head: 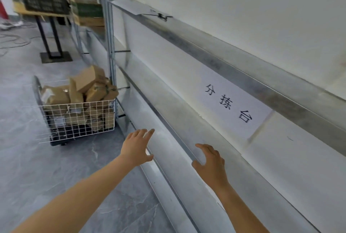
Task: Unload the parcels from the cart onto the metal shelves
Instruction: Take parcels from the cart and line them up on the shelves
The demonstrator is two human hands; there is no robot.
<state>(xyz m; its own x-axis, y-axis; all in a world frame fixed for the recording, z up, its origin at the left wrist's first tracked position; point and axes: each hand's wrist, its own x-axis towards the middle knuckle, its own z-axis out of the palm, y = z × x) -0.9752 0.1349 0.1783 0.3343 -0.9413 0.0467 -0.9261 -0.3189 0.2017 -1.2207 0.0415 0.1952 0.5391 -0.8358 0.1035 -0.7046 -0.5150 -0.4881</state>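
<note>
Held left hand (137, 145) and right hand (210, 161) spread and empty over metal shelves (177, 116), likely between loads; needed next: parcels (89, 86) from far-left cart (78, 120).

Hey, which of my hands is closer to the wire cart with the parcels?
Left. The left hand is at the front edge of the shelf, right of the wire cart; the right hand is farther right along it.

Dull grey metal shelves (187, 126), white wire cart (78, 120), brown cardboard parcels (89, 79), matt paper sign (230, 101), smooth marbled floor (37, 167)
</note>
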